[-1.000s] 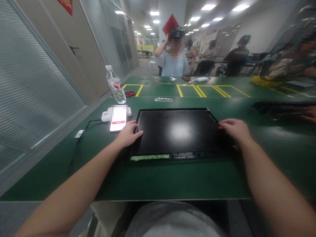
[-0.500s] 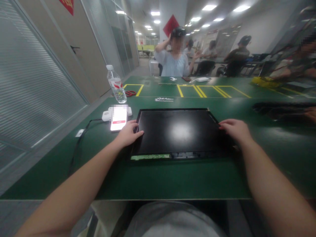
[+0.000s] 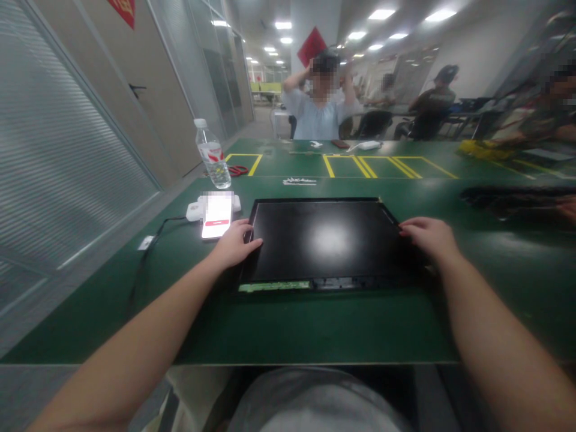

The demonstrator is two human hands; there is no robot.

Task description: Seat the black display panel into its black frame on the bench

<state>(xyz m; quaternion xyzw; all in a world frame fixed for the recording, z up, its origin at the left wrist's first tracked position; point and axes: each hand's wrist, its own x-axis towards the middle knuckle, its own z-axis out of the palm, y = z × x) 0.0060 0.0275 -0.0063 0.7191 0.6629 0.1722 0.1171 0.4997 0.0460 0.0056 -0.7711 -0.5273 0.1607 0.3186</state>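
Observation:
A black display panel (image 3: 292,240) lies flat on the green table (image 3: 315,336), its dark glass facing up. Along its near edge a strip of green circuit board (image 3: 274,287) shows at the left. My left hand (image 3: 234,243) grips the panel's left edge, thumb on top and fingers at the side. On the opposite side, the fingers of my right hand (image 3: 429,237) are pinched at the right edge, with the fingertips partly hidden. A lit phone (image 3: 216,219) leans on a white power strip (image 3: 194,211) just beyond my left hand.
A water bottle (image 3: 212,156) and red-handled scissors (image 3: 238,170) stand and lie at the back left. Small pieces (image 3: 299,181) lie behind the panel. Yellow tape (image 3: 366,167) marks the far table. A person (image 3: 321,102) sits opposite; dark items (image 3: 517,197) lie at right.
My hands and the panel stay in place. Across the table, the person's other hand has gone up to the head.

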